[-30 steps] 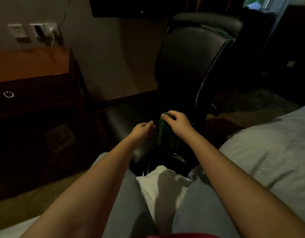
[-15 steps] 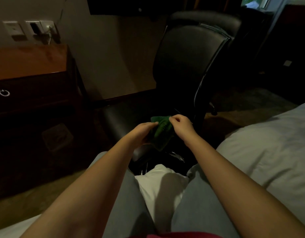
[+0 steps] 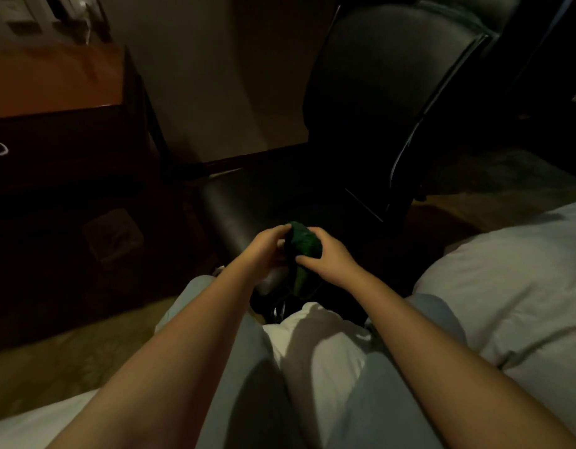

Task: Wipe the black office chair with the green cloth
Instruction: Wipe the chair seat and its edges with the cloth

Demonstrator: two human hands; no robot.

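Over black office chair (image 3: pixel 377 108) seat: left hand (image 3: pixel 267 249), right hand (image 3: pixel 330 259), fingers curled, gripping bunched green cloth (image 3: pixel 304 243).

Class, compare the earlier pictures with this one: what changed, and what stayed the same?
The left hand, empty a second ago, moved right and took hold of the green cloth; the right hand kept its grip, and the cloth is now bunched between them. The black office chair and desk stayed put.

The left hand (image 3: pixel 267 247), apart from the soft green cloth (image 3: pixel 304 243) a second ago, now grips it alongside the right hand (image 3: pixel 328 254), the cloth bunched into a wad between them.
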